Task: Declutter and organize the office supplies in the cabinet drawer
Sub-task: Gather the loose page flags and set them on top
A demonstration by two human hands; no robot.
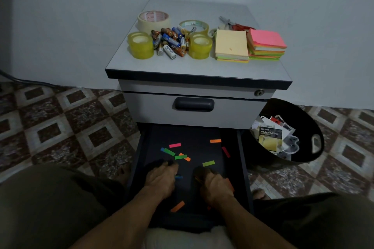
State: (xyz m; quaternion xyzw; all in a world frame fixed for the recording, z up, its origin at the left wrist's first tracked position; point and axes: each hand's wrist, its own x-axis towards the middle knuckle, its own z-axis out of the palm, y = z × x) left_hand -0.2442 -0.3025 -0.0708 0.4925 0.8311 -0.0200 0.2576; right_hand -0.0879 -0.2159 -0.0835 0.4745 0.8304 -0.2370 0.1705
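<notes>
Drawer (243,159) open; left hand (160,179) and right hand (215,185) curled inside, perhaps pinching paper flags (175,145).

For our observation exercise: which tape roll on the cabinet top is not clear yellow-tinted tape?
The beige masking tape roll at the back left corner of the group. It is opaque cream with a printed core, while the other rolls are see-through and yellowish.

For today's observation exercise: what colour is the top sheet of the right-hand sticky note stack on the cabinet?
Bright pink sticky note stack, clearest in the head view.
</notes>
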